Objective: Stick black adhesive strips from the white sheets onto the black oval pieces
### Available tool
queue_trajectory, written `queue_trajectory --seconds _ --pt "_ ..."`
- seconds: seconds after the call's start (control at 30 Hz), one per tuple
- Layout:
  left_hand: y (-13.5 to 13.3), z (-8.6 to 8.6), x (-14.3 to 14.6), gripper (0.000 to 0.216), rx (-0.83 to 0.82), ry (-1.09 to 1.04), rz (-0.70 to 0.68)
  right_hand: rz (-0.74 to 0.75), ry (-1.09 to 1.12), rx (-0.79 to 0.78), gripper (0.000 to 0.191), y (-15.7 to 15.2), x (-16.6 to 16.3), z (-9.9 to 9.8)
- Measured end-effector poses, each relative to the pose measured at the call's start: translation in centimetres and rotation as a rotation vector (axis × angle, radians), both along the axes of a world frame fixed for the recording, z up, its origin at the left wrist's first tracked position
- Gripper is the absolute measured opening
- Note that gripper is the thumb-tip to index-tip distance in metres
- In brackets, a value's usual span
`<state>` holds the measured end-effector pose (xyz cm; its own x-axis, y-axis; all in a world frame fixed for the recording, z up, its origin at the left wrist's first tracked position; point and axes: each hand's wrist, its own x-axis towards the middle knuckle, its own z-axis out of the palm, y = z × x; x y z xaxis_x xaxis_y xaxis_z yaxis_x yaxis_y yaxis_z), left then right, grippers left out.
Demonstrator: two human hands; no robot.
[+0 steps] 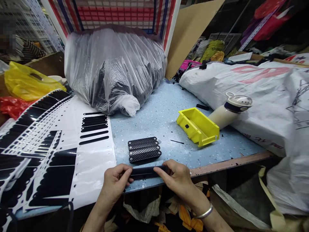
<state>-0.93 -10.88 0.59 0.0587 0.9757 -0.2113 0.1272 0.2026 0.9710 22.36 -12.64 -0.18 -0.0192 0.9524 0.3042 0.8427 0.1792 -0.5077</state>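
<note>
Both hands hold one long black plastic strip (145, 172) at the near edge of the blue speckled table (156, 116). My left hand (116, 182) pinches its left end, and my right hand (175, 175), with a silver bangle on the wrist, pinches its right end. Just beyond the strip lie three black perforated bars (144, 149) side by side. White backing sheets (94, 161) carrying black stickers cover the table to the left of my left hand.
A yellow plastic bin (197, 126) lies on its side right of centre, with a cream bottle (229, 111) behind it. A large clear bag of black parts (113, 67) fills the back. White sacks (265, 96) crowd the right; a yellow bag (26, 82) sits at the far left.
</note>
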Motion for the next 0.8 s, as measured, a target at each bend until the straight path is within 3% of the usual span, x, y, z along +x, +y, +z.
queue_trajectory --seconds 0.17,0.3,0.4,0.5,0.57,0.67,0.73,0.8 --pt "0.2 -0.7 0.1 0.020 0.039 0.010 -0.032 -0.049 -0.056 0.005 0.061 0.5 -0.2 -0.5" --pt "0.0 -0.2 0.3 0.022 0.117 0.093 -0.062 -0.006 0.129 -0.100 0.061 0.6 0.9 0.7" --pt "-0.8 0.6 -1.2 0.023 0.376 0.261 -0.015 0.015 0.301 -0.146 0.061 0.8 2.4 2.4" --pt "-1.9 0.2 -5.0 0.043 0.668 0.556 -0.052 0.002 0.246 -0.039 0.051 1.2 3.1 3.6" --pt "-2.9 -0.8 -8.0 0.067 0.692 0.779 -0.156 0.076 0.200 0.052 0.040 1.6 2.3 3.9" --pt "-4.8 -2.6 -11.1 0.067 0.592 0.955 -0.267 0.274 0.153 0.234 0.023 2.1 -1.3 3.9" --pt "-6.4 -3.3 -11.6 0.060 0.526 0.920 -0.276 0.485 0.119 0.310 0.016 2.6 -4.8 3.8" --pt "-8.3 -3.6 -11.1 0.039 0.420 0.740 -0.191 0.642 0.088 0.349 0.020 3.2 -8.4 3.6"
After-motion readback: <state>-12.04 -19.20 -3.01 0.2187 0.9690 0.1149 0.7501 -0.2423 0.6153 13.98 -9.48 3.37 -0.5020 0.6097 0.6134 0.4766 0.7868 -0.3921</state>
